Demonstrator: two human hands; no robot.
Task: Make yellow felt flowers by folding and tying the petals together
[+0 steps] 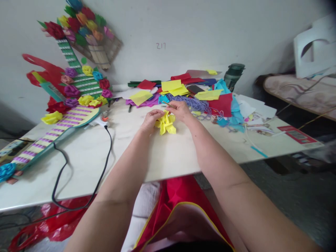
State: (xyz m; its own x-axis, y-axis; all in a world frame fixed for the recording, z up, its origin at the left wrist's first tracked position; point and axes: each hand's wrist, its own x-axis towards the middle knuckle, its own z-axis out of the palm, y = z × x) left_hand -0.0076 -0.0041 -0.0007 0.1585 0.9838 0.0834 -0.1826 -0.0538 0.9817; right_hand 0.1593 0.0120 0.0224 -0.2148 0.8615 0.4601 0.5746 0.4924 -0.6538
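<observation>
A yellow paper flower [167,125] with loose, crumpled petals hangs over the pale table top, gripped at its upper edge. My left hand [152,119] is closed on its left side, thumb and fingers pinching the paper. Between the fingers of my right hand [180,110] is a thin brown stick [168,104], pointing up and left just above the flower. The right fingertips meet the flower's top, and exactly where the stick touches the paper is hidden. Just behind the hands lies a tangle of purple yarn [193,102].
Coloured paper sheets [172,85] are heaped along the wall. A dark green bottle [233,75] stands at back right. At left are a striped stand with paper flowers [70,115] and a white power strip [102,121], whose black cable [109,154] drops over the front edge.
</observation>
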